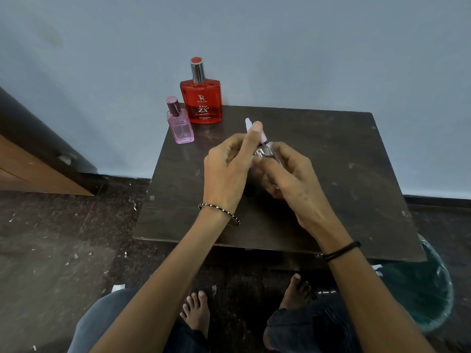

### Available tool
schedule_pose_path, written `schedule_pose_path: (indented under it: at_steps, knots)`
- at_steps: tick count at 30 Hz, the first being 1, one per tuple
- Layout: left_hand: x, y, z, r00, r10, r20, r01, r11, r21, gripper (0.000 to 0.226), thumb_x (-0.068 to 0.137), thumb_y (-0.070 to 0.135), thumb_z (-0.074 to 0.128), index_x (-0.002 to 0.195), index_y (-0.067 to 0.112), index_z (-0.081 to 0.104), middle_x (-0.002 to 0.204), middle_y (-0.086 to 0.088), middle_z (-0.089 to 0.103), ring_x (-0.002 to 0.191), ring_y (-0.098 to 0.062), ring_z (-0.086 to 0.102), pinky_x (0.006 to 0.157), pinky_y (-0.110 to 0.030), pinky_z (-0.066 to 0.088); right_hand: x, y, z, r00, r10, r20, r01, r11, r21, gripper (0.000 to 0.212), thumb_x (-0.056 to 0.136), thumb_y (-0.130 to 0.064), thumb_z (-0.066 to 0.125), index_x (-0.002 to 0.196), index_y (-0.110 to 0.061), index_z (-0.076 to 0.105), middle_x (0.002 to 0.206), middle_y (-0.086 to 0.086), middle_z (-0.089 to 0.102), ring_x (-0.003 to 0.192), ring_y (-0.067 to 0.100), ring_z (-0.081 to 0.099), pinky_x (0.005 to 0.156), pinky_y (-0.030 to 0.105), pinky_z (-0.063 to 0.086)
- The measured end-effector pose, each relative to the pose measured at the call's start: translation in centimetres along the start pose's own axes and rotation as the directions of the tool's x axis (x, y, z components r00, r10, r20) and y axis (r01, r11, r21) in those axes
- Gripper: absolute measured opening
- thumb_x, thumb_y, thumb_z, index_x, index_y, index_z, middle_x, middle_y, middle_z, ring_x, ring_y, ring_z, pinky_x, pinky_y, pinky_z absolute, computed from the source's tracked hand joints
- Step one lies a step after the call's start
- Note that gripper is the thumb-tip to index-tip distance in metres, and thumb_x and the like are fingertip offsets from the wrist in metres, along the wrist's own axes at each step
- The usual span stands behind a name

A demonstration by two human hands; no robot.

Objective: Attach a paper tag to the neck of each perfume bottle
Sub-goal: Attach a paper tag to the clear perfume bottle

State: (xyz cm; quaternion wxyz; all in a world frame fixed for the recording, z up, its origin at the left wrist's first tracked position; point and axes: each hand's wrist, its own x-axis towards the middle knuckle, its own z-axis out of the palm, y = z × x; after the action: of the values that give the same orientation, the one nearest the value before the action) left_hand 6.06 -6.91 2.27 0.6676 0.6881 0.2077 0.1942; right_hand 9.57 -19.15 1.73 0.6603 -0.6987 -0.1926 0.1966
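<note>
Against a plain blue-grey wall stands a dark, scuffed desk [344, 174], with a speckled dark floor [51, 238] around it. Two perfume bottles stand upright at the desk's far left corner: a large red bottle [201, 101] and, just beside it on the left, a small pink bottle [179, 126]. No tag is visible on the neck of either one; both are judged not yet done.

A third bottle, the clear bottle [267, 151], is held above the middle of the desk, tilted, with its pink cap pointing away from the person.

- Right hand [285, 179]: grip closed around the body of the clear bottle, steadying it.
- Left hand [226, 166]: grip narrow, fingertips pinched at the neck and cap, where a small pale strip, taken to be the paper tag [247, 122], sticks up past the fingers.

Whether the tag is already fastened round the neck cannot be told; the fingers hide the joint.

Progress, as a judgement: the first attachment is in hand and unfinished. Remaining work: secure this tag, set the bottle down, then tag the red and pink bottles. No spare tags are visible on the desk
</note>
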Motion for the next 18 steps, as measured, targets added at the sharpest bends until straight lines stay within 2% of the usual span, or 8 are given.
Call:
schedule_pose_path:
  at_steps: [2,4,6,8,11,14,16,18]
  knots:
    - [0.0,0.0,0.1,0.999,0.052,-0.01,-0.051,0.998,0.025,0.033,0.09,0.046,0.068,0.081,0.016,0.078,0.071,-0.006,0.072,0.067,-0.015,0.066,0.069,-0.04,0.057,-0.1,0.2,0.0,1.0,-0.001,0.007,0.001,1.0,-0.031,0.009,0.101,-0.02,0.061,0.106,-0.014,0.067,0.067,-0.006,0.061,0.054,0.011,0.052,0.049,0.02,0.042]
    - [0.0,0.1,0.2,0.998,0.068,-0.007,-0.068,0.998,0.015,0.03,0.09,0.041,0.07,0.082,0.014,0.078,0.073,-0.011,0.073,0.067,-0.017,0.067,0.067,-0.036,0.056,-0.1,0.5,-0.1,1.0,0.009,-0.004,-0.009,1.0,-0.023,0.011,0.1,-0.019,0.062,0.107,-0.011,0.066,0.066,-0.008,0.062,0.052,0.01,0.052,0.049,0.02,0.043]
    - [0.4,0.1,0.1,0.998,0.044,-0.043,-0.046,0.998,-0.039,0.026,0.089,0.041,0.071,0.083,0.017,0.08,0.08,-0.01,0.076,0.078,-0.027,0.073,0.079,-0.043,0.06,0.0,0.6,-0.3,1.0,0.005,-0.007,-0.005,0.999,-0.054,0.01,0.098,-0.018,0.064,0.105,-0.013,0.067,0.069,-0.006,0.065,0.052,0.009,0.053,0.049,0.021,0.043]
    - [0.9,0.1,-0.1,0.995,-0.005,-0.097,-0.006,0.994,-0.112,0.022,0.089,0.039,0.071,0.081,0.02,0.08,0.084,-0.006,0.079,0.088,-0.028,0.075,0.089,-0.047,0.059,0.0,0.6,-0.5,1.0,0.002,-0.004,-0.002,0.998,-0.059,0.006,0.096,-0.016,0.066,0.101,-0.015,0.068,0.068,-0.007,0.066,0.05,0.009,0.051,0.048,0.021,0.041]
    - [1.4,0.0,-0.3,0.986,-0.116,-0.118,0.078,0.955,-0.286,0.025,0.089,0.035,0.074,0.084,0.012,0.081,0.091,-0.014,0.079,0.097,-0.033,0.074,0.095,-0.049,0.057,0.3,0.4,-0.9,0.999,0.047,0.001,-0.047,0.991,0.127,0.016,0.098,-0.014,0.061,0.111,-0.008,0.067,0.077,-0.002,0.071,0.047,0.01,0.041,0.045,0.02,0.033]
    - [1.3,-0.1,-0.2,0.982,-0.157,-0.102,0.112,0.93,-0.351,0.028,0.089,0.032,0.074,0.09,0.005,0.08,0.097,-0.02,0.078,0.102,-0.037,0.073,0.098,-0.047,0.056,0.6,0.0,-1.2,0.996,0.054,0.069,-0.075,0.936,0.343,0.034,0.103,-0.024,0.044,0.125,-0.008,0.065,0.087,0.005,0.07,0.045,0.01,0.037,0.044,0.023,0.027]
    - [1.3,0.0,-0.2,0.984,-0.156,-0.083,0.119,0.932,-0.341,0.028,0.09,0.031,0.072,0.094,0.004,0.079,0.099,-0.017,0.078,0.102,-0.034,0.073,0.096,-0.045,0.057,0.8,-0.1,-1.5,0.991,0.061,0.123,-0.113,0.871,0.478,0.043,0.104,-0.031,0.035,0.125,-0.009,0.066,0.084,0.006,0.067,0.044,0.008,0.037,0.044,0.024,0.025]
    - [1.3,0.2,-0.3,0.987,-0.143,-0.068,0.115,0.943,-0.313,0.023,0.092,0.028,0.07,0.094,0.007,0.079,0.093,-0.008,0.08,0.095,-0.026,0.076,0.09,-0.036,0.06,0.9,-0.1,-1.7,0.983,0.056,0.173,-0.145,0.812,0.566,0.048,0.103,-0.033,0.035,0.127,-0.005,0.065,0.082,0.008,0.064,0.042,0.008,0.038,0.042,0.025,0.023]
